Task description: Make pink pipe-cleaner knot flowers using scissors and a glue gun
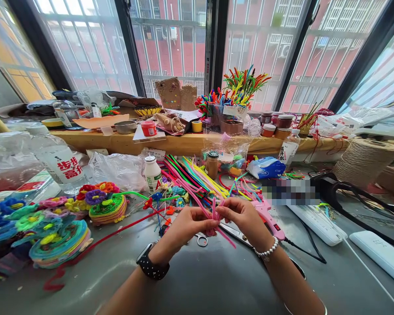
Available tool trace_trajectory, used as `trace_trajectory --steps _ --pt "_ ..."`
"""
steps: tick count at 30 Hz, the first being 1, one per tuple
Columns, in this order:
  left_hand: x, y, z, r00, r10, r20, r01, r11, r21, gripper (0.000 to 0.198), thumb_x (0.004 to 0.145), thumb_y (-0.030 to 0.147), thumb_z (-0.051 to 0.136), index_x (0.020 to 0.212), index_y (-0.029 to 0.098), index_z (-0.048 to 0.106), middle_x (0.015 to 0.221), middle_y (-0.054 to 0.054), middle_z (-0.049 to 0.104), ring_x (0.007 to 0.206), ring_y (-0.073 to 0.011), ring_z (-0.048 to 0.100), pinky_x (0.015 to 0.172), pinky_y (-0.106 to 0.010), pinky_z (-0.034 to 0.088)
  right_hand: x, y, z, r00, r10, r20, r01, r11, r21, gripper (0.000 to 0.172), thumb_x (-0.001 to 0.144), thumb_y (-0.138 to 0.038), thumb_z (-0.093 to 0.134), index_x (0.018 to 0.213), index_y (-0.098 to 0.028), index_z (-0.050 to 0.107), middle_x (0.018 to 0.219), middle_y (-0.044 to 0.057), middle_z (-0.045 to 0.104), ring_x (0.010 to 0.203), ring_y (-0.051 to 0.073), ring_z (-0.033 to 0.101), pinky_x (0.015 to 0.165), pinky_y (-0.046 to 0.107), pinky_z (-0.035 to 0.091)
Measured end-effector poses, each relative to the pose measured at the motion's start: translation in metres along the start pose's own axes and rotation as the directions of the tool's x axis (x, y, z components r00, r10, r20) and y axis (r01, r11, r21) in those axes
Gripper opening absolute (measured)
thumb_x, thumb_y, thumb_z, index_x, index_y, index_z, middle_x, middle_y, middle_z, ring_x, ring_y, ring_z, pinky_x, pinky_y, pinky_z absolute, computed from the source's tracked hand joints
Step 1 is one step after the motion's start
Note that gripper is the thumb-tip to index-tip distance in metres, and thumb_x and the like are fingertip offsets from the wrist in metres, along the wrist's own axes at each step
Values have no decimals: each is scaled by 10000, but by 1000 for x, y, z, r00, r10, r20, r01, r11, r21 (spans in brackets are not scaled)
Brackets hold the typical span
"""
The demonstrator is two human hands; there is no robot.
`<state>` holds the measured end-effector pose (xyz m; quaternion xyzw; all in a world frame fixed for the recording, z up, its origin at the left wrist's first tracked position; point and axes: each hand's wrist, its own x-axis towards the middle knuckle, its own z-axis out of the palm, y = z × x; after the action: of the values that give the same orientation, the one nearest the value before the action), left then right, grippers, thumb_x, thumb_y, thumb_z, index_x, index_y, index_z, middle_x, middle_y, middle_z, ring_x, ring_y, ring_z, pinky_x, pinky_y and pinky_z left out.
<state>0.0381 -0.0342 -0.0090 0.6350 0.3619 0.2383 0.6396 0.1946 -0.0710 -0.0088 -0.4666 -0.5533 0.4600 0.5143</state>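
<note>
Both my hands meet over the grey table, pinching a bent pink pipe cleaner (216, 215). My left hand (188, 223), with a black watch on its wrist, grips the lower twisted part. My right hand (243, 216), with a bead bracelet on its wrist, pinches the upper loops. One pink end trails down to the right. Under my hands lie scissors (202, 239).
A heap of coloured pipe cleaners (192, 177) lies just behind my hands. Finished coiled flowers (107, 204) and stacks (59, 245) sit at left. A pink glue gun (268, 215), a white power strip (315, 221), bottles, jars and a twine spool (364, 159) crowd the right and back.
</note>
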Motion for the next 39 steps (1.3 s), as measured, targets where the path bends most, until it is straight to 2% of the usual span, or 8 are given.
trace_trajectory --steps 4,8,11,14,21,25,33,39 --pt "-3 5 -3 993 -34 116 31 999 28 217 598 322 634 634 109 624 551 -19 608 520 -106 536 537 -215 412 -1 1 0 995 10 98 -4 998 -60 184 682 -322 579 619 -150 564 559 -25 521 501 81 444 499 213 366" --pt "-5 8 -4 988 -55 143 53 998 17 211 590 316 638 606 107 614 534 -13 599 510 -101 533 525 -207 404 0 3 2 993 14 118 -11 1000 -27 193 682 -334 577 645 -146 564 582 -23 519 509 79 445 503 212 369" --pt "-4 9 -2 996 -47 82 51 998 -48 207 596 309 640 638 110 606 560 -13 600 538 -106 542 545 -210 412 1 3 2 998 22 58 -25 998 62 193 660 -334 603 710 -155 551 601 -22 540 547 90 483 531 214 394" --pt "-2 10 0 998 -23 -55 15 989 -147 201 594 299 649 653 112 604 562 -7 592 535 -99 532 556 -207 421 1 2 1 999 52 -10 -51 991 122 261 646 -330 621 833 -170 535 653 -17 567 608 103 524 559 216 415" --pt "1 6 -1 954 -12 -298 -111 913 -392 145 595 230 667 683 124 622 617 0 606 578 -78 539 615 -184 442 0 0 -1 998 -57 -26 58 998 39 211 775 -336 468 800 -163 586 677 -7 550 577 85 508 563 212 415" --pt "2 3 -2 957 -1 -291 -141 873 -468 116 620 219 652 688 126 635 644 1 613 578 -61 534 632 -172 447 -3 -1 1 990 -132 46 132 991 10 172 726 -265 554 883 -202 583 846 12 571 705 107 527 617 216 425" --pt "1 0 4 978 -29 -208 -78 869 -488 130 628 235 645 698 126 644 647 -11 615 580 -70 544 582 -165 446 -3 -1 4 966 -257 28 255 965 58 45 702 -224 581 730 -200 606 800 14 570 768 136 532 632 235 433" --pt "0 1 10 970 -16 -241 -91 902 -423 156 619 256 646 677 113 628 596 -9 584 543 -77 527 551 -180 436 -3 7 12 992 -122 20 115 969 221 79 695 -247 592 704 -175 560 650 -18 555 602 94 512 574 222 403"
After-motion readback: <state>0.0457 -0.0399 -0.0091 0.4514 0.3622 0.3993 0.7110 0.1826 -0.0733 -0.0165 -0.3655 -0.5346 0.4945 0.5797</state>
